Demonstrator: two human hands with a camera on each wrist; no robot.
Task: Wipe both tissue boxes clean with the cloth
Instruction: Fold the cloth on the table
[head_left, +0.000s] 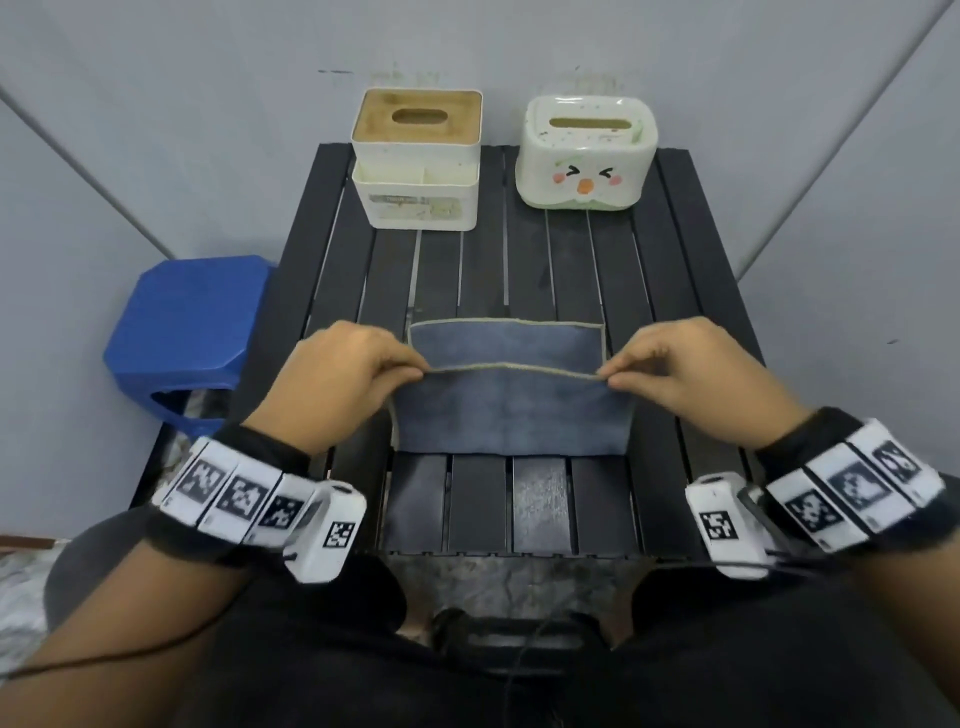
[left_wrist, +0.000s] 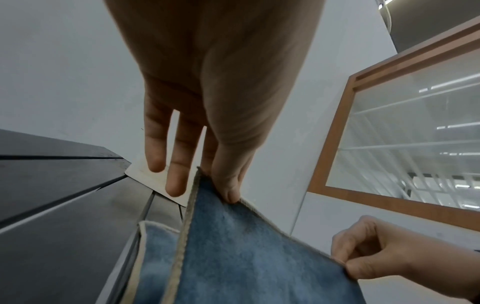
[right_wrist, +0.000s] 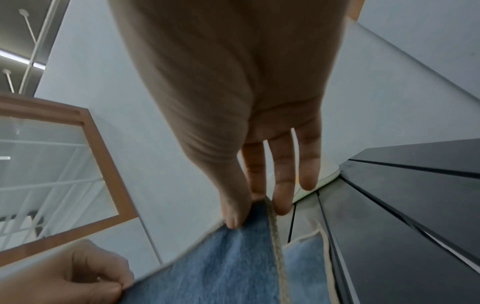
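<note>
Two tissue boxes, one wood-lidded (head_left: 415, 156) and one duck-faced (head_left: 587, 150), stand at the bench's (head_left: 691, 291) far edge while left grip (head_left: 353, 369) and right grip (head_left: 670, 364) each pinch one blue cloth's (head_left: 514, 410) raised edge.

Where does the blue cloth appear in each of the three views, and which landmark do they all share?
Head: blue cloth at centre, near edge lifted between both hands.
Left wrist: lower middle, under the thumb.
Right wrist: bottom centre, below the thumb.
Shared landmark: the black slatted table.
</note>
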